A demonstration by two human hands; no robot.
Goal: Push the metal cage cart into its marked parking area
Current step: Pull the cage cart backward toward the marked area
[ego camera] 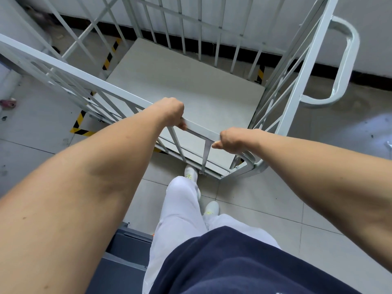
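Hands (170, 112) (231, 141) clasp cage cart (180, 81) top rail.

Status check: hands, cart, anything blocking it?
Left hand and right hand both gripping the cart top rail. Cart sits over the striped tape, near the wall. Nothing blocking.

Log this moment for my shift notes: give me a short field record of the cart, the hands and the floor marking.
cart: white metal cage cart, nothing on its floor panel
left hand: left hand closed on the near top rail
right hand: right hand closed on the same rail, near the corner
marking: yellow-black floor tape showing left of and behind the cart
far side: close to the wall
side handle: tubular loop on the right
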